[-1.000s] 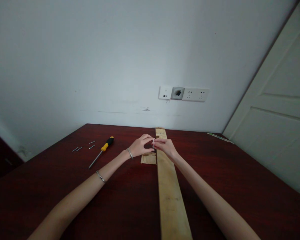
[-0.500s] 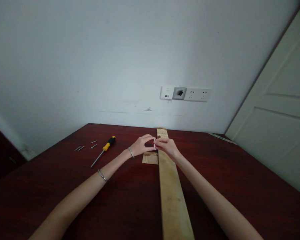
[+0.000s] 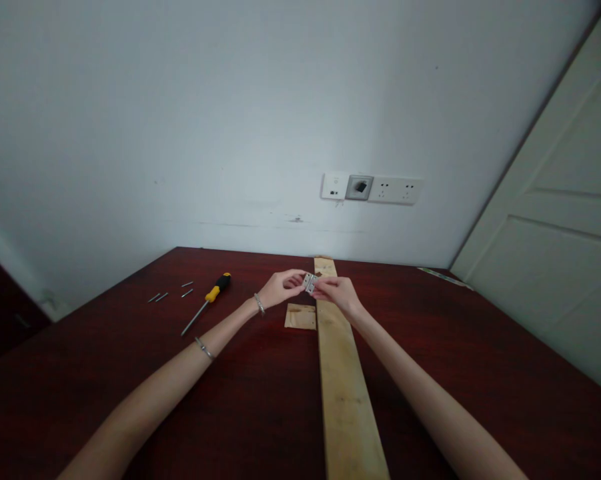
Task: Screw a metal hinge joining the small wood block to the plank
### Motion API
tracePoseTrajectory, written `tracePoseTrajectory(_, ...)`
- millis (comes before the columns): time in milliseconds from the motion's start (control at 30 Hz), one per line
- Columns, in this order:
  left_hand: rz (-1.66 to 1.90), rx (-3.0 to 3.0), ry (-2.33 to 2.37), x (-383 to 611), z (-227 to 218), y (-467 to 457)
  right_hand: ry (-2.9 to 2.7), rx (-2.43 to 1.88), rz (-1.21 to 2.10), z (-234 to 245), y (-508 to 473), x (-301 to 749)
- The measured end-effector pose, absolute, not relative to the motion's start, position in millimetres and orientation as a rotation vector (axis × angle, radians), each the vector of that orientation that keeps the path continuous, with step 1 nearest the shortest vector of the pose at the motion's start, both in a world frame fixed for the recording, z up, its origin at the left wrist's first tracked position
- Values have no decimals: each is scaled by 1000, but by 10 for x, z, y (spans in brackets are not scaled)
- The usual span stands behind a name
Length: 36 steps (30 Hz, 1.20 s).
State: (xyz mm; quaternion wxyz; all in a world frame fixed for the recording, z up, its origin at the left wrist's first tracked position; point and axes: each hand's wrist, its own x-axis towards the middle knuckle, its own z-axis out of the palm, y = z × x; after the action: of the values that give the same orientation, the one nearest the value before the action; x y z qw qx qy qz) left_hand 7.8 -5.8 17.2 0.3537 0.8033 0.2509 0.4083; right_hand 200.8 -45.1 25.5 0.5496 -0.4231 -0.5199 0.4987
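A small silver hinge [image 3: 309, 283] with screw holes is held up between my two hands, its face turned toward me. My left hand [image 3: 281, 287] pinches its left edge between thumb and fingers. From the other side, my right hand [image 3: 336, 293] grips the right edge with closed fingertips. Below the hands lies a long wooden board [image 3: 347, 393], running from the near edge toward the wall. A small square piece of wood [image 3: 301, 317] touches the board's left side.
A yellow-and-black screwdriver [image 3: 213, 294] lies left of my left hand. Several screws [image 3: 161, 297] are scattered farther left on the dark red table [image 3: 240, 413]. A white wall with sockets [image 3: 394, 190] stands behind; a thin flat strip [image 3: 445, 278] lies at the back right.
The hinge has turned from edge-on to showing its flat, holed face. My left hand has shifted slightly left, and its fingers have closed in on the hinge.
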Motion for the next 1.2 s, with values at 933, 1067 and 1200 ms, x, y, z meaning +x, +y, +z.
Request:
tracePoseTrajectory(933, 988, 1064, 517, 307, 216, -225, -1329, -1042, 732, 803, -774, 2106)
tracePoseTrajectory(1067, 959, 1105, 437, 279, 236, -223, -1305, -1020, 746, 824, -743, 2168)
tracePoseTrajectory(1200, 952, 1030, 395, 262, 261, -236, -1317, -1024, 774, 773, -726, 2150)
